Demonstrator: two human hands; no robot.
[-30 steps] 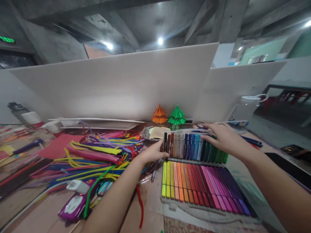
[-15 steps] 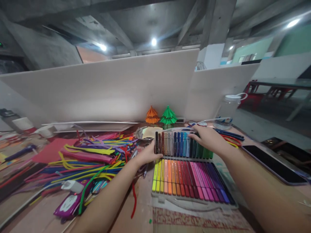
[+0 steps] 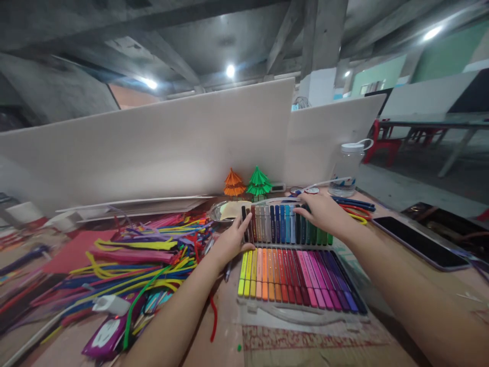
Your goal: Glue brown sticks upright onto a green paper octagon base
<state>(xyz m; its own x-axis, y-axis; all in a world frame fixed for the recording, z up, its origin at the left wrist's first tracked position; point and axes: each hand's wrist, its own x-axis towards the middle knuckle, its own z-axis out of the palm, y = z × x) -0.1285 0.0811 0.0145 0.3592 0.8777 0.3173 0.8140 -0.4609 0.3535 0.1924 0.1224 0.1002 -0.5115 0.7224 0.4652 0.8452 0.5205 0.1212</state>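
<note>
An open marker case (image 3: 290, 312) lies before me, its two trays full of colored markers (image 3: 273, 275). The rear tray leans up and holds black, brown, grey, blue and green markers (image 3: 282, 224). At that tray's left end is my left hand (image 3: 228, 242), fingers stretched over the dark markers and thumb apart near the hinge. My right hand (image 3: 323, 211) grips the rear tray's top edge, thumb in front and fingers partly hidden behind. Beneath the case, a sheet with a red pattern (image 3: 305, 338) shows.
Pipe cleaners (image 3: 133, 255) are heaped at left, beside a purple device (image 3: 103, 336). Behind the case stand orange (image 3: 234, 183) and green (image 3: 259, 182) paper trees and a foil dish (image 3: 216, 211). A water bottle (image 3: 346, 171) and phone (image 3: 420, 243) sit at right.
My left fingers have come round onto the front of the dark markers at the rear tray's left end. The right hand keeps its hold. The view has shifted slightly to the right.
</note>
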